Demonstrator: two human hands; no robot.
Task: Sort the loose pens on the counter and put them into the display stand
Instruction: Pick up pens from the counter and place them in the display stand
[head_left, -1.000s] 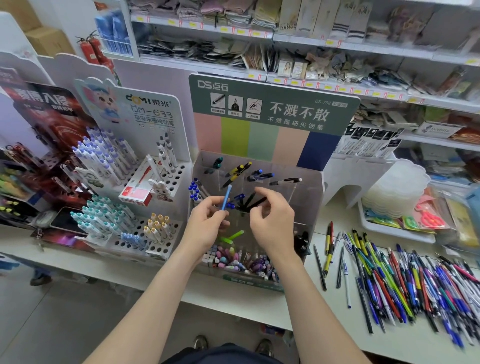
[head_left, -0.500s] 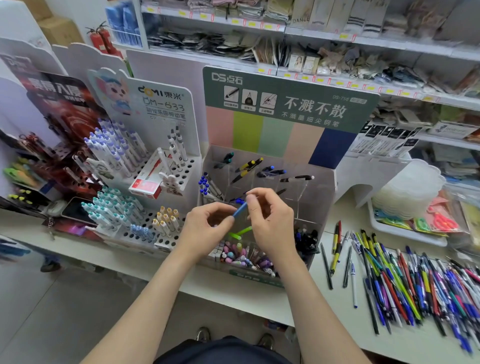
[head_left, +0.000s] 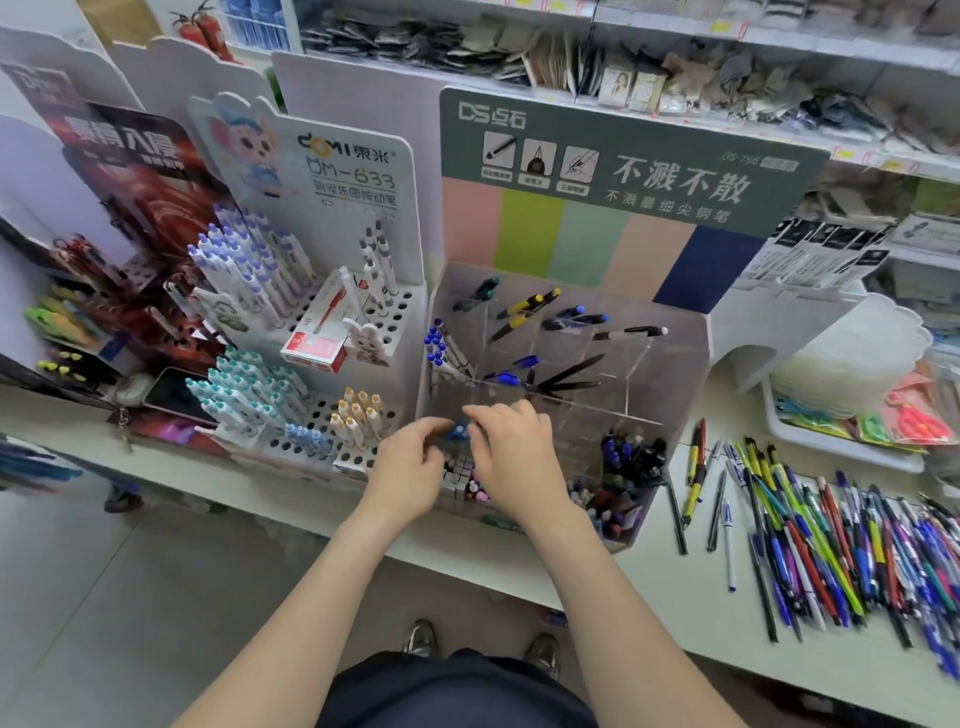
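Note:
A clear acrylic display stand (head_left: 675, 343) with a green header stands on the white counter (head_left: 675, 613). Its compartments hold a few pens at the back and several crowded ones at the front. Both hands meet over the stand's front left compartment. My left hand (head_left: 410, 467) and my right hand (head_left: 514, 452) pinch a small blue pen (head_left: 458, 430) between their fingertips; most of it is hidden. A large pile of loose pens (head_left: 841, 540) in mixed colours lies on the counter to the right.
To the left stands a white peg display (head_left: 311, 322) full of blue- and teal-capped pens, with a red box on it. A white tray (head_left: 841, 447) with plastic lids and packets sits at the right. Stocked shelves run behind. My shoes show below the counter edge.
Both hands have dropped toward the stand's front left compartment. The blue pen stood upright in my left hand; now it lies low between both hands, mostly covered. The camera tilted down.

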